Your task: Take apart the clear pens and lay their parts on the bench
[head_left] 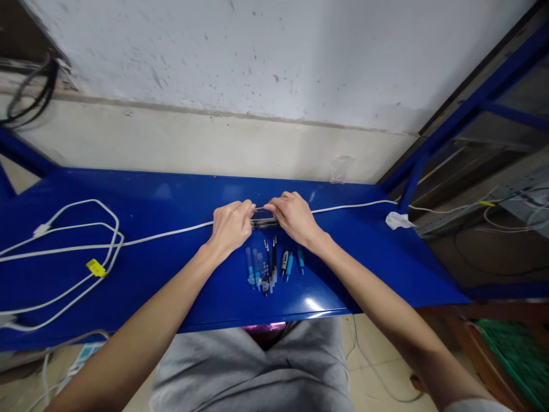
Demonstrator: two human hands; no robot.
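Partly hidden by hands (pixel 233 225), thin rod (pixel 261 209) v. hard to ID.

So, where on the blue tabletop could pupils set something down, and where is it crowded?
Bare blue tabletop lies between the cable loops and left forearm, and between the right forearm and white scrap. Crowded: the middle, with left hand, right hand and pen parts.

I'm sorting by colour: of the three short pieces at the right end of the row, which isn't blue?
The leftmost, a grey piece; the other two pieces are blue.
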